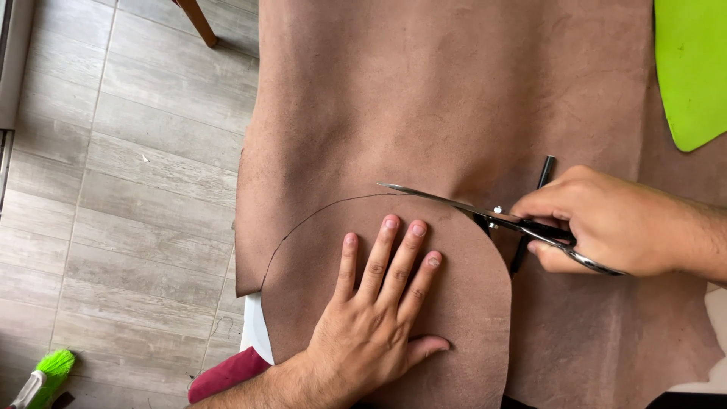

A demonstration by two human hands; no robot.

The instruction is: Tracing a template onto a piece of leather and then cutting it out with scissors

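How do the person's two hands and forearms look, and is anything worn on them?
Both the left hand and the right hand are bare: no gloves, rings, watch or bracelet show. The forearms are uncovered too, with some hair visible. No sleeve reaches the wrists. The nails are short and unpainted.

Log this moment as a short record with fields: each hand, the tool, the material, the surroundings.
left hand: left hand flat, fingers spread, pressing on the rounded cut piece
right hand: right hand gripping scissors
scissors: blades open along the curved drawn line
material: brown leather sheet over the table
beside: black pen under the scissors, green sheet at top right
floor: grey wood-look tiles, green brush at bottom left
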